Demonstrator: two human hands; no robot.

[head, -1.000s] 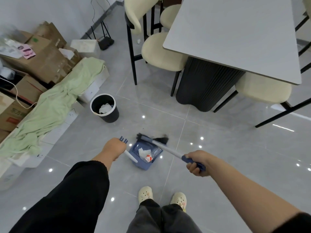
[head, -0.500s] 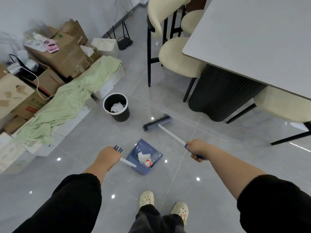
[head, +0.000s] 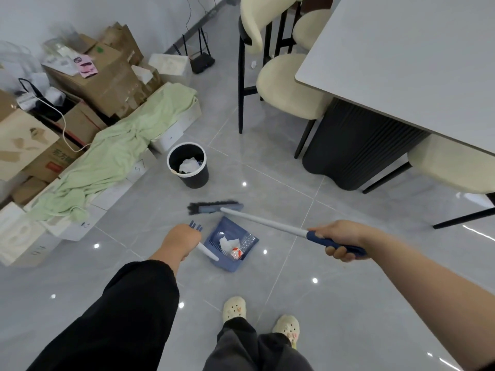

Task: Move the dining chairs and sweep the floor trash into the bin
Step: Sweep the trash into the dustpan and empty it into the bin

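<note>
Trash (head: 230, 246) in dustpan (head: 221, 228) — paper (head: 188, 166) in bin (head: 196, 180)

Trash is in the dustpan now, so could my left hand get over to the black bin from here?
Probably yes: the left hand, holding the dustpan handle, has only the broom head between it and the bin.

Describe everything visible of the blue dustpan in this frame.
The blue plastic dustpan rests on the grey tiled floor, open mouth facing away from the person. Its white handle slants up into the left hand, which grips it; blue comb prongs stick out above the fist. Inside lie crumpled white paper, a red-and-white wrapper and clear plastic. The black-bristled head of the blue broom lies just beyond its mouth.
</note>
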